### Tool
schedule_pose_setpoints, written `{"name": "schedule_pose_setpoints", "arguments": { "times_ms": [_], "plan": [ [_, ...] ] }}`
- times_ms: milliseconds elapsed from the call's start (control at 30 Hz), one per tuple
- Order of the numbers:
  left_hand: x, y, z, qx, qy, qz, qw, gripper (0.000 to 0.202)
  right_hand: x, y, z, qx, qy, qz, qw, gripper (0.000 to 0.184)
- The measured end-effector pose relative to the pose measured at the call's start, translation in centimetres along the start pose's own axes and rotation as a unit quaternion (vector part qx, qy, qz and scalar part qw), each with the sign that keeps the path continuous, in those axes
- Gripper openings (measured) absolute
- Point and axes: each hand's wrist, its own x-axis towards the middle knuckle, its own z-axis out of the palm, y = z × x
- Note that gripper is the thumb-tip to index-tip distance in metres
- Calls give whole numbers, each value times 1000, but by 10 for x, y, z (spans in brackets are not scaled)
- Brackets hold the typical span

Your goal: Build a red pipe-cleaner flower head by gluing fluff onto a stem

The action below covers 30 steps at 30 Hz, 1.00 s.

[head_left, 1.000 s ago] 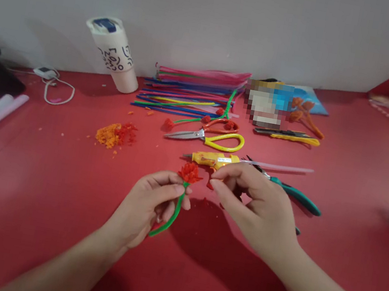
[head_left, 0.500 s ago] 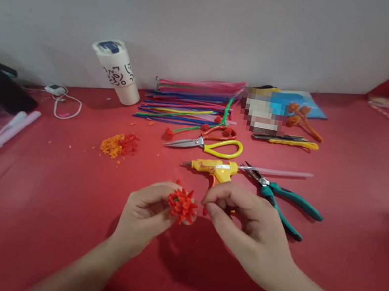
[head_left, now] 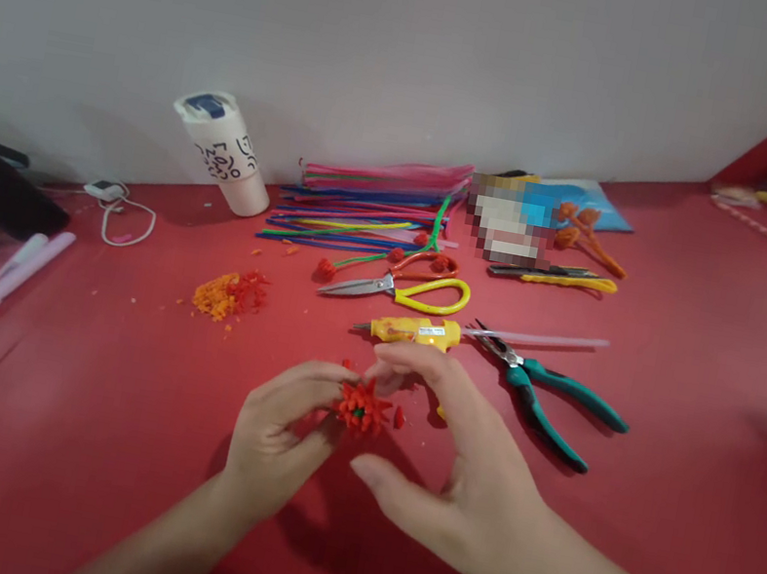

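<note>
My left hand (head_left: 285, 423) is closed on a spiky red pipe-cleaner flower (head_left: 363, 408) with a small green centre, turned up toward me. My right hand (head_left: 460, 479) is open beside it, thumb and fingers spread around the flower's right side; fingertips are close to the petals, and I cannot tell whether they touch. A small red piece (head_left: 399, 417) shows between the flower and my right palm. Just beyond my right hand lies a yellow glue gun (head_left: 416, 331), its grip partly hidden by that hand.
Scissors (head_left: 398, 289), teal-handled pliers (head_left: 544, 385) and a yellow cutter knife (head_left: 570, 279) lie beyond my hands. Pipe cleaners (head_left: 368, 205) are bundled near the wall. Orange and red clippings (head_left: 226, 294) form a pile at left, before a white tumbler (head_left: 225, 150).
My right hand's fingers have parted from a pinch and moved left toward the flower. The flower has turned, bringing its green centre more into sight. The view has shifted slightly.
</note>
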Motion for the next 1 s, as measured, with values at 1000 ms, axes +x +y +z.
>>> {"name": "schedule_pose_setpoints", "arguments": {
  "times_ms": [1000],
  "plan": [
    [15, 1, -1, -458, -38, -360, 812, 23, 24, 50, -16, -426, -28, 159, 890, 35]
  ]
}}
